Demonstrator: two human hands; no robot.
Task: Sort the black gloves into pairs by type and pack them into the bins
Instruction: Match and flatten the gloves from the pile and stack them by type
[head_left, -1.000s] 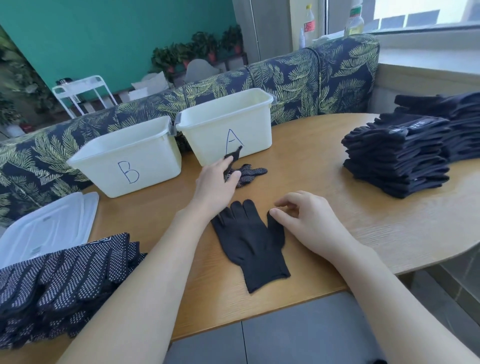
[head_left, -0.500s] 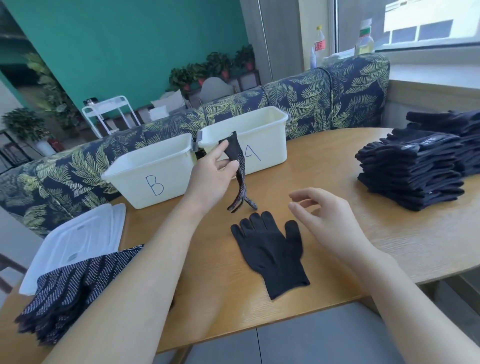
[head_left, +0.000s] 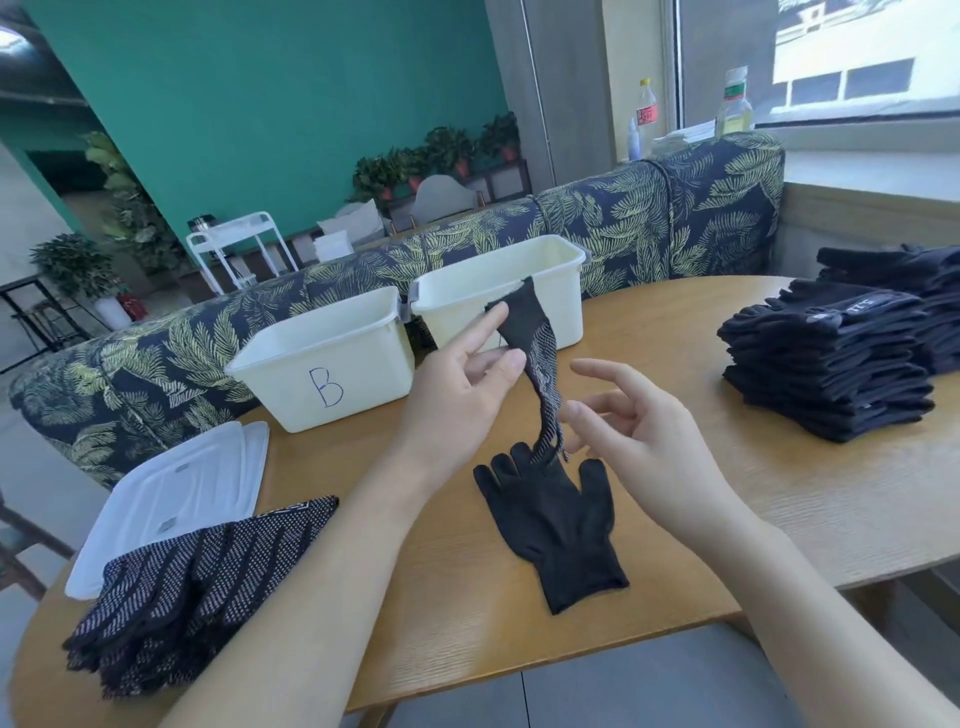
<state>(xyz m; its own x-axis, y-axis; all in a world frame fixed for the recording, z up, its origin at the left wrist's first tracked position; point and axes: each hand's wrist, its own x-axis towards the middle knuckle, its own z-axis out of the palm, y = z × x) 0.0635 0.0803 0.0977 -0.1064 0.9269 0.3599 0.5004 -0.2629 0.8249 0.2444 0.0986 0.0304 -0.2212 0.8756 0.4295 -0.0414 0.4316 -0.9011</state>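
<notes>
Here, left hand (head_left: 457, 395) raised above the wooden table (head_left: 779, 519), thumb and fingers pinching the cuff of a dotted glove (head_left: 537, 353) that hangs down, its fingertips near a plain black glove (head_left: 558, 525) lying flat on the near table. Right hand (head_left: 639, 436) just right of the hanging glove, fingers apart, loosely bent, holding nothing. Far: bin B (head_left: 322, 364) left, second bin (head_left: 566, 270) right. Dotted gloves pile (head_left: 176, 597) near left; plain gloves stack (head_left: 826, 364) far right.
</notes>
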